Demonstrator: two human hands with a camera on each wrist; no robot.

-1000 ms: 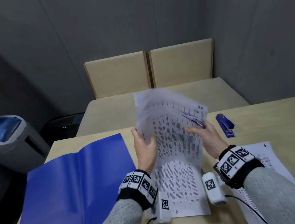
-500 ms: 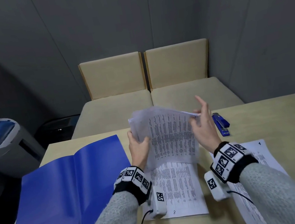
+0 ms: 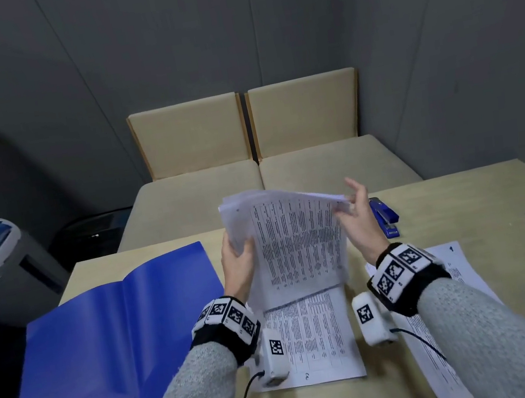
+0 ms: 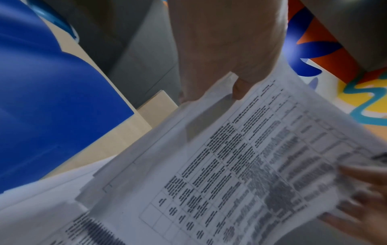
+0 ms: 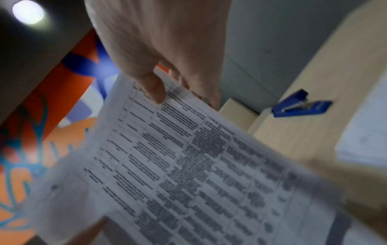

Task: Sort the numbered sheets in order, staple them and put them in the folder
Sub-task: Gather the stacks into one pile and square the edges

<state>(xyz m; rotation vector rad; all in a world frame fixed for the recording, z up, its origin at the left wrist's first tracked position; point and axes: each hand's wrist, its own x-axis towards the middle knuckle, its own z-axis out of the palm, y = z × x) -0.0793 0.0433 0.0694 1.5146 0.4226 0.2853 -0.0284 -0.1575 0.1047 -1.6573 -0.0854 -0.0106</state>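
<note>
1. A person in grey knit sleeves sits at a pale wooden table (image 3: 465, 217). Both wrists wear bands with black-and-white square markers.
2. The left hand (image 3: 239, 268) grips the left edge of a bundle of printed sheets (image 3: 296, 245), thumb on the front and fingers curled behind. The bundle is lifted off the table and tilted back, text facing the person.
3. The right hand (image 3: 359, 217) pinches the bundle's upper right corner between thumb and fingers, with one finger raised straight above the paper.
4. Just beneath the bundle, a single printed sheet (image 3: 312, 340) lies flat on the table between the two forearms.
5. Another printed sheet (image 3: 454, 271) lies flat to the right, partly under the right forearm.
6. An open blue folder (image 3: 105, 346) lies flat on the left side of the table, just beside the left forearm.
7. A blue stapler (image 3: 386, 218) rests on the table behind the right hand.
8. Two beige chairs (image 3: 253, 151) stand beyond the table's far edge.
</note>
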